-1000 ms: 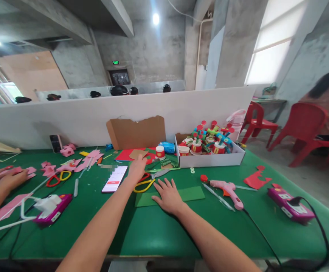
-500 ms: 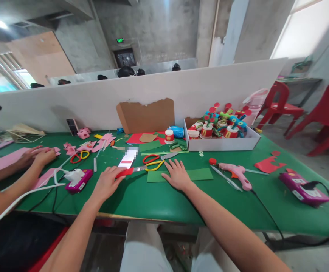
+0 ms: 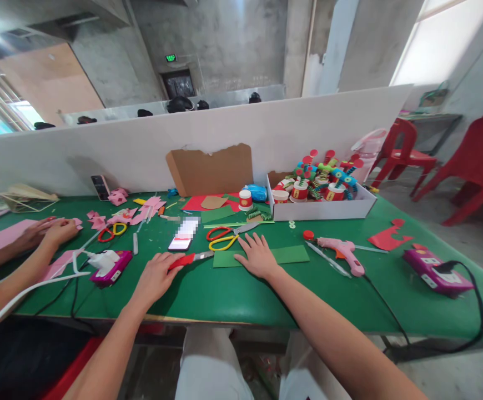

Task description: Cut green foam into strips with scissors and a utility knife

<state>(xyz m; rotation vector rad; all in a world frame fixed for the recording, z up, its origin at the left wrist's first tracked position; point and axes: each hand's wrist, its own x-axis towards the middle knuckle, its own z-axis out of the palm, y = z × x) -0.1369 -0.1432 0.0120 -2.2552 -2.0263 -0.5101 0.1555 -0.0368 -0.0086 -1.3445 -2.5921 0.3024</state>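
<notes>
Left hand (image 3: 157, 278) newly grips red-handled knife (image 3: 183, 260) at nine o'clock of green strip (image 3: 290, 255), which spread right hand (image 3: 258, 258) apparently steadies.

A paper strip (image 3: 291, 255) is laid on a table (image 3: 220, 297), beneath the right hand (image 3: 258, 258).
Around the strip, a knife (image 3: 183, 261) is held at nine o'clock by the left hand (image 3: 155, 279); a phone (image 3: 181, 243) is placed at ten, scissors (image 3: 245, 228) at eleven, a box (image 3: 325, 210) holding cups (image 3: 299, 192) between one and two, a glue gun (image 3: 341, 245) at three; a partition (image 3: 208, 125) is set behind, at twelve.
</notes>
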